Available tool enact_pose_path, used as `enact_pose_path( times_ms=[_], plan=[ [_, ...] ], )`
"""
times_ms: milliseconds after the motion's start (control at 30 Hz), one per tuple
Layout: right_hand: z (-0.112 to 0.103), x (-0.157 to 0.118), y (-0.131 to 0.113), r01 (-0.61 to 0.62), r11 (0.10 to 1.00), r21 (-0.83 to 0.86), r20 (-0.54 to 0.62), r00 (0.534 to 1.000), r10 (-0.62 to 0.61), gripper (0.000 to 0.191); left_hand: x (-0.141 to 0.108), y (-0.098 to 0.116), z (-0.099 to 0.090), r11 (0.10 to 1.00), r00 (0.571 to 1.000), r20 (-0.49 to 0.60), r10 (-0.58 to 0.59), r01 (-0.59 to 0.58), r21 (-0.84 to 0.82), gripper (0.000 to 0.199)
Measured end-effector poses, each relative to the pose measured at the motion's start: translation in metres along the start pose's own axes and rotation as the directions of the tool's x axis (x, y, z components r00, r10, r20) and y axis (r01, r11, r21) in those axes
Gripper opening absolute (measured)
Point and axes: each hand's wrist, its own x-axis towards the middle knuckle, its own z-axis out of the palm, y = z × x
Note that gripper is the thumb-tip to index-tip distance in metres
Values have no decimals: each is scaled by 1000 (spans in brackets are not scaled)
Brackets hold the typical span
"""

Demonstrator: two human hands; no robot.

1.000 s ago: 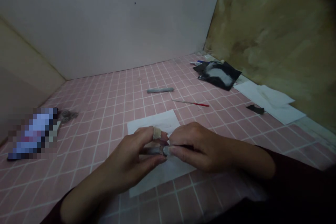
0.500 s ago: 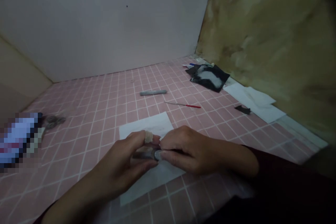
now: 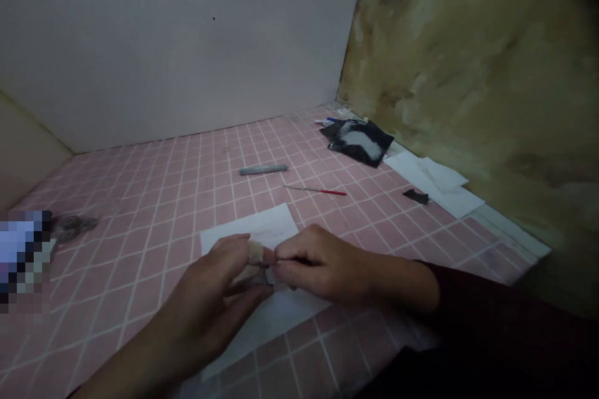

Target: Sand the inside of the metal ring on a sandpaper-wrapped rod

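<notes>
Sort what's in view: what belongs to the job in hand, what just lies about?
Seemingly in use:
small grey piece between left hand and right hand
white sheet beneath

Probably lying about:
red-handled tool
grey stick
black sheet
dark scrap
white papers
greyish heap
pixelated object

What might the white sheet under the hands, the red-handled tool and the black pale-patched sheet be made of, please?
White sheet: probably matte paper, thin with straight edges.
Tool: likely a metal shaft, thin and grey; the handle is plain red, perhaps plastic, finish unclear.
Black sheet: perhaps sandpaper or cloth, dull; its pale patch looks powdery.
</notes>
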Motion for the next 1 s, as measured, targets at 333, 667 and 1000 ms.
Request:
enact_pose_path(
  times_ms=[333, 667, 1000],
  plan=[
    [0, 3, 2, -55, 990, 132, -15, 998, 58, 30, 1, -2, 5, 988, 993, -112, 44, -27, 151, 20],
    [4, 2, 0, -76, 994, 81, -38, 996, 79, 31, 1, 1, 6, 992, 994, -98, 45, -33, 126, 18],
    [5, 2, 3, -17, 997, 71, -82, 996, 23, 33, -2, -3, 1, 989, 991, -134, 30, -10, 145, 17]
  ],
)
